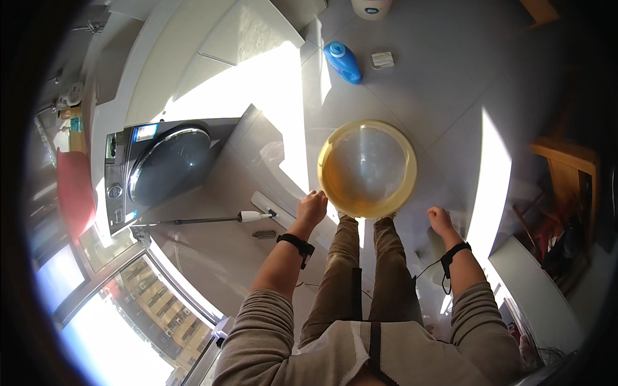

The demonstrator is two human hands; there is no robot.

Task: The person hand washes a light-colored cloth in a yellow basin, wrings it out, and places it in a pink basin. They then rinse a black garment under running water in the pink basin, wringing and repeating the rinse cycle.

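Note:
A round yellow translucent plastic basin (408,190) lies before my feet, its near rim overlapping the fronts of my shoes. My left hand (312,210) is curled at the basin's lower left rim; whether the fingers touch or grip it cannot be told. My right hand (440,221) hangs to the right of the basin, apart from it, fingers curled in with nothing seen in them. Beyond the basin a blue plastic detergent bottle (344,63) lies on the tiled floor, a small white object (382,60) beside it. Both wrists wear black bands.
At left are a dark front-loading washing machine (169,166), a flat mop (273,208) with a long handle and a red basin (76,193). A wooden chair (569,157) stands at right. A white bucket (371,10) is at the top edge. A thin cable runs from my right wrist.

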